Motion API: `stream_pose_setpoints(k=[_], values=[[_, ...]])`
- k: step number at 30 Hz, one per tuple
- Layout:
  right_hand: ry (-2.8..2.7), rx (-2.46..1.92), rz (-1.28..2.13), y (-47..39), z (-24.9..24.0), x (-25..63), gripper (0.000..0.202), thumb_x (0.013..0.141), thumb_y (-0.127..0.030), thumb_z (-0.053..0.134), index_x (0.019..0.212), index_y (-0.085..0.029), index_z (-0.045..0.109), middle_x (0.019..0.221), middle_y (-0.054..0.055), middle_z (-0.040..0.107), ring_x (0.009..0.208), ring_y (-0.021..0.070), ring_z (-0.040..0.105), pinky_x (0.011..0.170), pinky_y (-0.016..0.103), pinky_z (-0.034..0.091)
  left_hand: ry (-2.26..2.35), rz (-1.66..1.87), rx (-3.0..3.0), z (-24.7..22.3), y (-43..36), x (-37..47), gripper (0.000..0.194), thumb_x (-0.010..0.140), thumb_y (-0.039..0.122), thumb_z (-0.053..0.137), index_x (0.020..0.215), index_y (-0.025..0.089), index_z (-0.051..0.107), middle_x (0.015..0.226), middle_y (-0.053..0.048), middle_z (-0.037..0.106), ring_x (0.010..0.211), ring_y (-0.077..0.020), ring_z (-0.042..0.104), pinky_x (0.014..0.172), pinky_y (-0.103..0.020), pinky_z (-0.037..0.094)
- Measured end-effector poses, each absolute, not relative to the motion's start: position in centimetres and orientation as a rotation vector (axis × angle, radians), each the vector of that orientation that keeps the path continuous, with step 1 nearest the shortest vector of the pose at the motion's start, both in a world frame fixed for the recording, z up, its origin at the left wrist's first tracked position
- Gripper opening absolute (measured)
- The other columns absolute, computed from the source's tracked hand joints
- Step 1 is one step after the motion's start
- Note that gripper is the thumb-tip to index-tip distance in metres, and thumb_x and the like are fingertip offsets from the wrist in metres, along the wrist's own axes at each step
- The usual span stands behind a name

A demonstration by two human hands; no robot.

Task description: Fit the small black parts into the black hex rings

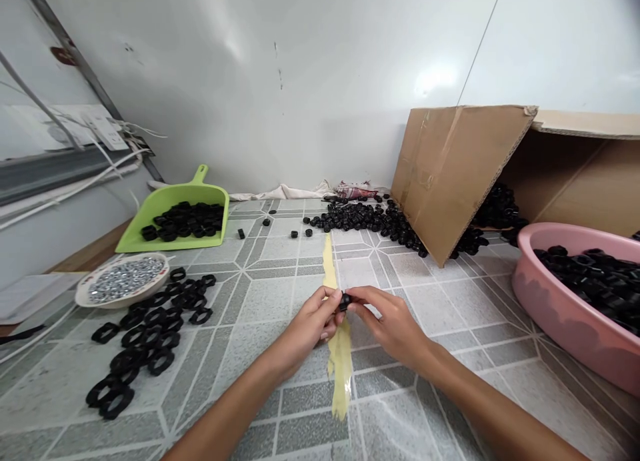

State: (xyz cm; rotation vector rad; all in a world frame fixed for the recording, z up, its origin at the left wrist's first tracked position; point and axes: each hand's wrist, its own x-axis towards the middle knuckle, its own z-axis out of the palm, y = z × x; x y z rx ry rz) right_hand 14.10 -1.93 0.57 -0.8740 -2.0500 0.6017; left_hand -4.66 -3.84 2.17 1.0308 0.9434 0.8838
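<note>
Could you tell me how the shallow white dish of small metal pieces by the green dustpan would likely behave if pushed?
The white dish is heaped with metal pieces, so it is probably heavy for its size. It sits low and wide, so it should slide rather than tip. A jolt might spill pieces over its low rim.

Bright, even indoor light with a wide-angle bend at the edges.

Soft overhead light fills the scene; two pale glare patches sit on the glossy white wall panel [310, 81], one upper left of centre, one near the tilted brown cardboard box [450, 167]. Shadows are faint and short under the heaps of black plastic rings [150, 334] and inside the box, whose interior goes dark. The grey patterned tile surface [250, 294] shows a mild sheen. Straight lines bow toward the frame edges, forearms stretch at the bottom, and the centre stays sharp while far corners soften slightly.
</note>
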Motion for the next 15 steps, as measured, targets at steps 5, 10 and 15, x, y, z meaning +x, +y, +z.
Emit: stream_pose_setpoints(k=[5, 10, 15], values=[[-2.081, -0.769, 0.477, -1.97, 0.54, 14.10, 0.028, 0.099, -0.017, 0.054, 0.125, -0.025, 0.061, 0.113, 0.005, 0.071, 0.101, 0.0185, 0.068, 0.089, 0.033, 0.056, 0.874, 0.870, 0.825, 2.64, -4.04, -4.53, 0.029, 0.095, 0.047, 0.055, 0.089, 0.021, 0.045, 0.068, 0.007, 0.042, 0.048, -0.0029, 0.024, 0.050, -0.020, 0.015], [-2.127, -0.625, 0.378, -2.26, 0.87, 14.08, 0.040, 0.099, -0.008, 0.050, 0.135, -0.024, 0.055, 0.119, 0.006, 0.069, 0.110, 0.0187, 0.064, 0.095, 0.036, 0.055, 0.766, 0.830, 0.638, 2.39, -3.78, -4.83, 0.027, 0.094, 0.043, 0.057, 0.087, 0.018, 0.049, 0.063, 0.008, 0.036, 0.046, -0.0028, 0.020, 0.047, -0.020, 0.015], [-2.164, -0.532, 0.333, -2.18, 0.99, 14.19, 0.047, 0.098, -0.003, 0.047, 0.138, -0.026, 0.052, 0.129, 0.006, 0.065, 0.115, 0.0197, 0.061, 0.096, 0.038, 0.054, 0.751, 0.778, 0.632, 2.37, -3.60, -5.15, 0.028, 0.093, 0.043, 0.061, 0.087, 0.017, 0.053, 0.061, 0.009, 0.032, 0.044, -0.0025, 0.018, 0.045, -0.019, 0.015]])
